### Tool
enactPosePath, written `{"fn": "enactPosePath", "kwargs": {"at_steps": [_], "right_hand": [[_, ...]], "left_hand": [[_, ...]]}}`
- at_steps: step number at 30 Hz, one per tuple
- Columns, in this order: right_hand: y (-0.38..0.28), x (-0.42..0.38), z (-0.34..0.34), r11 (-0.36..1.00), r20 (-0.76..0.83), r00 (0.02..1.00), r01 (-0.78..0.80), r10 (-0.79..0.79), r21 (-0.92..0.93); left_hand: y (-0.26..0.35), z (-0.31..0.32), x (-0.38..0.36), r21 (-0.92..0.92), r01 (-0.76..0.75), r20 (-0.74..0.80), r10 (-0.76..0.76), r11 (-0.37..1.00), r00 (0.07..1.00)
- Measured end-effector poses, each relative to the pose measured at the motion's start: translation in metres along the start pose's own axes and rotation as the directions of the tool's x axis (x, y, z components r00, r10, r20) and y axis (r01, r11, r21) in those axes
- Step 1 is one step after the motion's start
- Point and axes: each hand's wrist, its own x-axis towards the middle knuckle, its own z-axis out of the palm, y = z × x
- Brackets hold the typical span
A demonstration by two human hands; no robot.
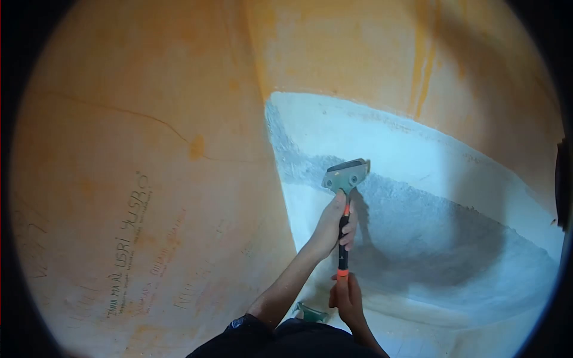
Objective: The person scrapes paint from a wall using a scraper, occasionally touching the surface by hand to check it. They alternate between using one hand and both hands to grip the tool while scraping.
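Note:
A long-handled scraper [344, 238] with a wide greenish metal head and a black and orange handle stands nearly upright in front of the wall. Its head overlaps the upper edge of a grey scraped patch [412, 238]. My left hand [334, 225] is wrapped round the upper handle just below the head, thumb pointing up along it. Lower down, my right hand [348, 298] grips the handle at its orange bottom end. Part of the right fingers is hidden behind the handle.
White wall surface [370, 122] borders the grey patch above. Orange-stained wall [197, 77] with handwriting [128, 244] and a thin crack fills the left. A small green object [311, 313] shows below, near my body. Something dark [563, 185] stands at the right edge.

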Motion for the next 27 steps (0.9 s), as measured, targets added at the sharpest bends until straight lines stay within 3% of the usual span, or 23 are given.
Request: {"fn": "enactPosePath", "kwargs": {"at_steps": [4, 9, 11, 12, 14, 17, 19, 20, 22, 24, 26, 27], "right_hand": [[0.004, -0.025, -0.036, 0.999, -0.130, 0.991, 0.042, -0.043, -0.014], [-0.019, -0.037, -0.048, 0.984, -0.232, 0.964, 0.098, -0.132, -0.150], [-0.022, -0.037, -0.053, 0.933, -0.186, 0.959, 0.142, -0.212, -0.330], [-0.020, -0.035, -0.056, 0.932, -0.188, 0.961, 0.134, -0.205, -0.336], [-0.013, -0.033, -0.060, 0.784, -0.119, 0.903, 0.286, -0.412, -0.551], [-0.026, -0.044, -0.062, 0.880, -0.172, 0.942, 0.189, -0.287, -0.436], [-0.048, -0.032, -0.054, 0.838, -0.165, 0.932, 0.200, -0.323, -0.508], [-0.056, -0.029, -0.052, 0.793, -0.159, 0.922, 0.205, -0.353, -0.573], [-0.053, -0.036, -0.056, 0.795, -0.180, 0.918, 0.194, -0.353, -0.575], [-0.053, -0.038, -0.055, 0.795, -0.199, 0.909, 0.193, -0.365, -0.576], [-0.060, -0.042, -0.054, 0.801, -0.234, 0.910, 0.154, -0.343, -0.578], [-0.066, -0.039, -0.051, 0.775, -0.215, 0.922, 0.128, -0.323, -0.619]], "left_hand": [[-0.033, 0.020, 0.004, -0.058, 0.035, 0.044, -0.032, 0.998, 0.998], [-0.046, 0.039, 0.010, -0.134, -0.040, 0.102, 0.054, 0.990, 0.993], [-0.043, 0.045, 0.011, -0.146, -0.069, 0.073, 0.080, 0.987, 0.994], [-0.041, 0.046, 0.012, -0.144, -0.105, 0.045, 0.112, 0.984, 0.993], [-0.043, 0.044, 0.010, -0.172, -0.121, 0.059, 0.132, 0.978, 0.989], [-0.037, 0.042, 0.002, -0.031, -0.096, -0.046, 0.095, 0.995, 0.994], [-0.044, 0.033, -0.003, 0.266, -0.269, -0.129, 0.311, 0.926, 0.942], [-0.047, 0.029, -0.002, 0.264, -0.270, -0.130, 0.312, 0.926, 0.941], [-0.050, 0.018, 0.001, 0.736, -0.392, -0.131, 0.685, 0.551, 0.716], [-0.048, 0.002, 0.000, 0.786, -0.353, -0.109, 0.676, 0.507, 0.728], [-0.048, -0.007, 0.003, 0.959, -0.183, -0.059, 0.783, 0.217, 0.619], [-0.049, -0.012, 0.004, 0.955, -0.190, -0.054, 0.765, 0.227, 0.642]]}}
